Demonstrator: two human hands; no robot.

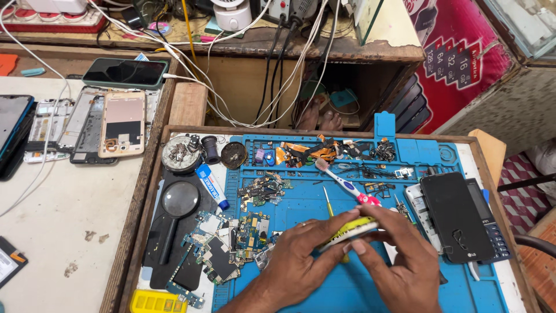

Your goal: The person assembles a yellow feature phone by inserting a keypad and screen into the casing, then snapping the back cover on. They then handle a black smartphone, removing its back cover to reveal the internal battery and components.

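Blue mat: the widest working surface here, laid on the wooden-rimmed table; work held low over it would let any loose part drop onto the mat rather than off the edge.
Left hand: its fingers are closed around the near end of the small device, thumb on top. My judgement is that this hand should act as the steady clamp and not turn.
Right hand: fingers pinch the far end of the same piece from above and below; light, even pressure seems wise, since the piece looks thin.
Small device: held between both hands above the middle of the mat, roughly level, tilted slightly up to the right. It shows a yellow-green edge and a pale, whitish face; whether it is a phone shell or a keypad module I cannot tell.
Toothbrush: white and blue handle with a pink end, lying on the mat just beyond the hands.
Yellow-handled tool: thin, lying on the mat, partly hidden by the left hand.
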